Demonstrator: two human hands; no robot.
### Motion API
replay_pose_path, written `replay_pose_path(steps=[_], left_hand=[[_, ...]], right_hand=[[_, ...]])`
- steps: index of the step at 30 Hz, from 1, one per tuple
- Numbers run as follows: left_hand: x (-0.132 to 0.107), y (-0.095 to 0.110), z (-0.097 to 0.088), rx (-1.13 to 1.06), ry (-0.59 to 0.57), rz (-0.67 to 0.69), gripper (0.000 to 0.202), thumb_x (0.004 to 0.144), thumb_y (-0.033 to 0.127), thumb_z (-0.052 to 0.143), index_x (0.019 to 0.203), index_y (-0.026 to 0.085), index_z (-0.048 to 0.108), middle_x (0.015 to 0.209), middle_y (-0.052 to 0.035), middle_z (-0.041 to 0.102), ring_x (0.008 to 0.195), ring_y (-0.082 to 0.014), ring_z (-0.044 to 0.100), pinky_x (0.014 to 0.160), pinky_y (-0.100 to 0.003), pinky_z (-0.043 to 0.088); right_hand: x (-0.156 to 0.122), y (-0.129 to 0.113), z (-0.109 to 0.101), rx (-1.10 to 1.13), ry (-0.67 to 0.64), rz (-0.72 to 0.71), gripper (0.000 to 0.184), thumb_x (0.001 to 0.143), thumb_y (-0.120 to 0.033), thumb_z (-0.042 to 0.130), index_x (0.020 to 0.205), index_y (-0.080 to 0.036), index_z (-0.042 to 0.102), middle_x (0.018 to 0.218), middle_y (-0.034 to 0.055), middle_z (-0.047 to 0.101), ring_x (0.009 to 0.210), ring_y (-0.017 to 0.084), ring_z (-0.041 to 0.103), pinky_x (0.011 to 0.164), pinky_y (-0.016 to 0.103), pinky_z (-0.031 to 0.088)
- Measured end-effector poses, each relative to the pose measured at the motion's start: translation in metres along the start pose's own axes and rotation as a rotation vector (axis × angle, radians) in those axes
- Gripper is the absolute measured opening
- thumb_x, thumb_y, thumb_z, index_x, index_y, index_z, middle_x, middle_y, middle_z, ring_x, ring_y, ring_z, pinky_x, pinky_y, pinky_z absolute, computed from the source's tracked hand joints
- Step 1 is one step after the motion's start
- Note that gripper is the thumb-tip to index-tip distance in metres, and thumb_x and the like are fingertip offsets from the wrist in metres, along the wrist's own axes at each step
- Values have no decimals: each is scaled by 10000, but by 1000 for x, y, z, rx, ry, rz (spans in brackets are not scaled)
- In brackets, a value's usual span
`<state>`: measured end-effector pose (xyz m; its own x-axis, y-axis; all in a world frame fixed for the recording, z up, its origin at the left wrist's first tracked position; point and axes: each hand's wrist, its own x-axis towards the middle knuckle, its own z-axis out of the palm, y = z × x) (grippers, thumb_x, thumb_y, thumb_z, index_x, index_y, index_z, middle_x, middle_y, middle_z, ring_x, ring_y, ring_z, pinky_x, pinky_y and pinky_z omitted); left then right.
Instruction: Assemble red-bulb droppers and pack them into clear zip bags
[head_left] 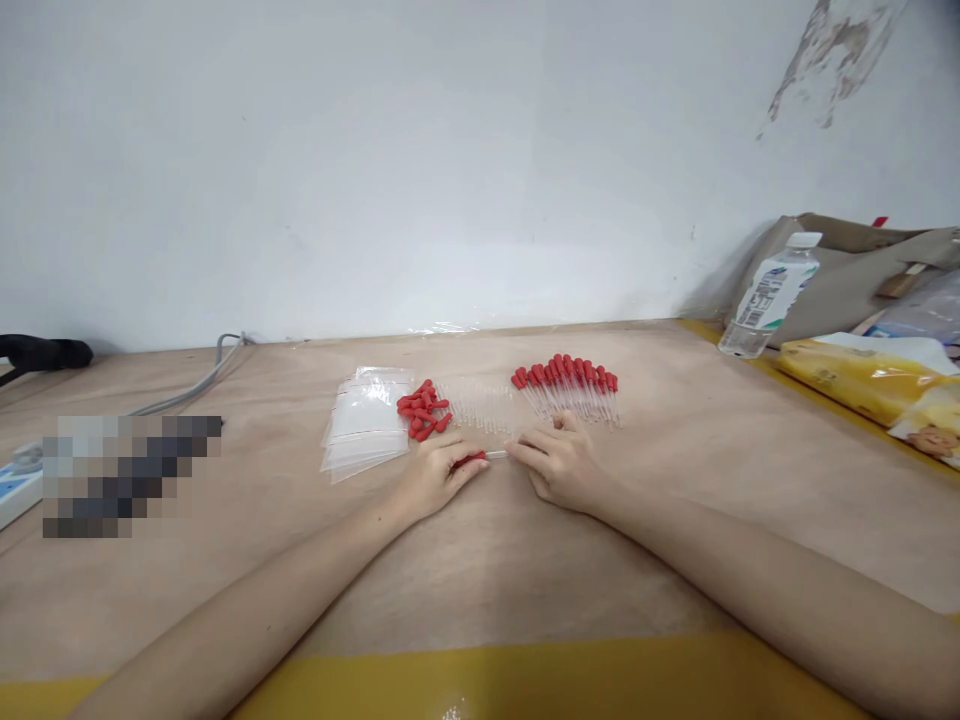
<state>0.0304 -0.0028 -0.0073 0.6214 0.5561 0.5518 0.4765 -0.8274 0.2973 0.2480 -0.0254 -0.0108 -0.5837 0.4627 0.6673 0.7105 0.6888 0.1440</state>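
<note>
Between the fingers of my left hand (439, 472) is a red rubber dropper bulb (471, 459). My right hand (562, 462) pinches the far end of a clear dropper tube (496, 455), whose near end meets the bulb. Just beyond my left hand lies a small heap of loose red bulbs (424, 408). A row of bare clear tubes (475, 404) is laid out to the right of that heap. Farther right, past my right hand, several droppers with red bulbs on them (570, 378) lie side by side. Clear zip bags (370, 415) are stacked at the left.
At the right stand a water bottle (770, 295) and a grey-brown bag (847, 260), with a yellow packet (862, 380) before them. A grey cable (217, 370), a white power strip (21, 490) and a blurred-out dark object (135, 480) are at the left. A white wall (375, 170) rises behind.
</note>
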Motion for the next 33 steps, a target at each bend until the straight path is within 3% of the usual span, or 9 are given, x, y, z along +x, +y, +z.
replay_pose_path(steps=[3,6,9,15,24,33], left_hand=[[3,-3,0,-49,98,11,174,839,271,568,903,146,669,773,-50,644,685,-134,589,639,-245,480],[4,-8,1,-112,165,32,187,817,267,601,959,167,672,854,-59,672,763,-144,621,695,-251,506],[4,-11,0,-132,131,37,186,807,271,614,956,186,685,882,-57,694,797,-155,643,724,-260,517],[4,-6,-2,-164,42,-29,207,828,282,580,978,185,686,895,-56,716,805,-172,666,742,-273,523],[2,-3,1,-126,36,-23,154,809,281,599,868,166,682,766,-41,702,690,-145,634,635,-244,498],[1,-6,6,-124,112,149,122,832,240,573,900,186,658,818,-19,720,694,-128,645,882,-364,480]], right_hand=[[-2,-2,7,50,100,54,201,876,-153,425,900,-163,624,756,41,646,677,135,537,707,323,294],[-1,3,10,162,117,80,188,896,-236,445,931,-169,618,768,42,637,705,143,539,703,312,343],[0,9,11,223,112,43,191,897,-245,452,930,-191,631,754,34,632,716,147,540,713,323,383],[-1,10,17,330,129,-4,189,894,-201,451,1001,-199,607,917,34,685,853,146,611,913,386,413],[1,1,18,412,120,16,208,896,-217,436,972,-192,628,842,27,701,750,128,641,882,322,476],[7,-10,8,477,15,98,234,900,-210,429,975,-227,650,861,9,706,757,119,644,853,303,476]])
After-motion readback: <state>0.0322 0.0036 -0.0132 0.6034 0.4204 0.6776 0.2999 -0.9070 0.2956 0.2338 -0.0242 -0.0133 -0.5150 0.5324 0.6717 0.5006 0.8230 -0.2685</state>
